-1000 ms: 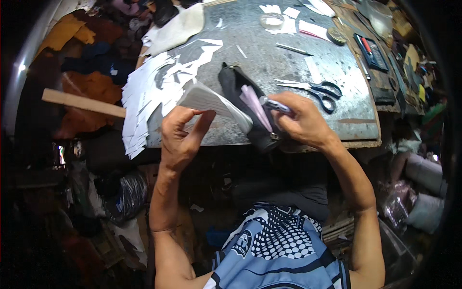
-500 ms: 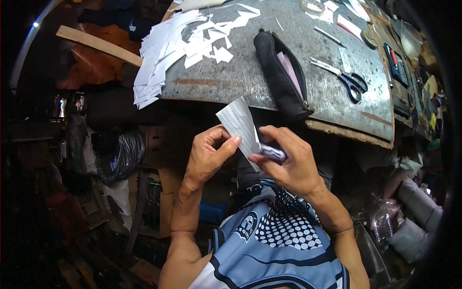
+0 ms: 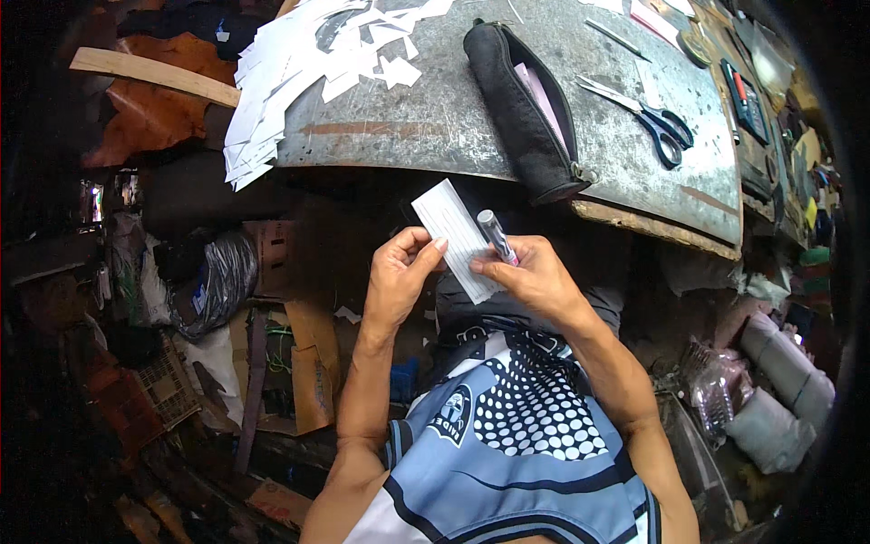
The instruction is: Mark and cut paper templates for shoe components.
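Observation:
My left hand (image 3: 399,276) pinches the lower left edge of a white ruled card (image 3: 455,234), held below the table's front edge. My right hand (image 3: 535,276) touches the card's right side and grips a grey marker with a pink band (image 3: 497,236), its cap end pointing up. Just above the hands, a black pencil case (image 3: 526,113) lies unzipped on the grey metal tabletop (image 3: 426,127), with pale sheets showing inside it.
A heap of white paper cut-outs (image 3: 299,68) covers the table's left part and hangs over its edge. Blue-handled scissors (image 3: 657,118) lie to the right, a calculator (image 3: 748,86) farther right. Cardboard, bags and a wooden plank (image 3: 154,74) clutter the floor at left.
Both hands came away from the pencil case on the table and moved down toward my lap with the card and marker. The case now lies alone on the tabletop.

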